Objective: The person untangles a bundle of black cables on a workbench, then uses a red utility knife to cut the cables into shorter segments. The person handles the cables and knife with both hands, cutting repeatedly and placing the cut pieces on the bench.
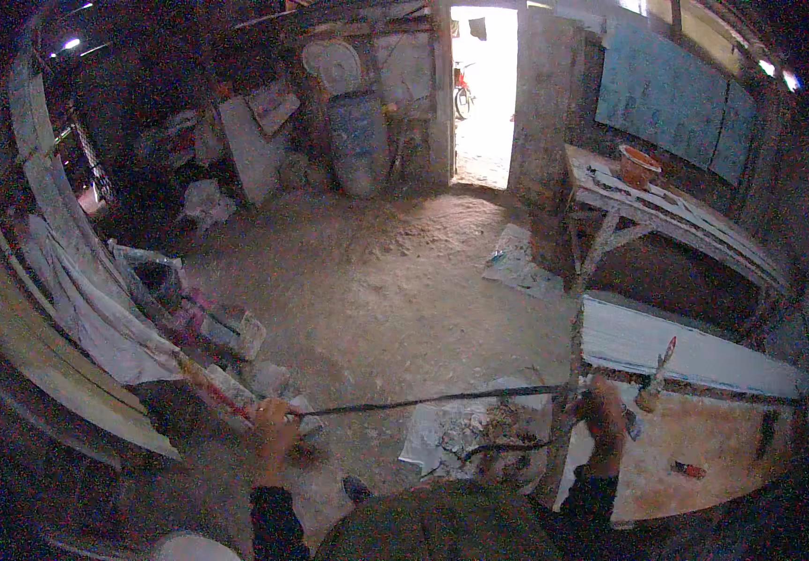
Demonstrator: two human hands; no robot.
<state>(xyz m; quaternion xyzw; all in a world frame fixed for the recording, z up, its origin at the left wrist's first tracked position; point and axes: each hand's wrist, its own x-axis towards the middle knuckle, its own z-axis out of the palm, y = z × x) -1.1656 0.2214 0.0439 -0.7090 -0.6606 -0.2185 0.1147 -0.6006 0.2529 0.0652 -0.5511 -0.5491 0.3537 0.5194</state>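
A thin dark strip (423, 402) spans the gap between your hands.
Long and nearly straight, it rises slightly from your left hand (274, 427) to your right hand (599, 411); below it, a dark length (512, 446) curves, any join unclear.

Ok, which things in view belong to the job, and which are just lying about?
Seemingly in use: dark strip, gripped by the left hand and running toward the right hand.

Seemingly just lying or standing about: brush, in neither hand; orange bucket; blue barrel; red bike outside.
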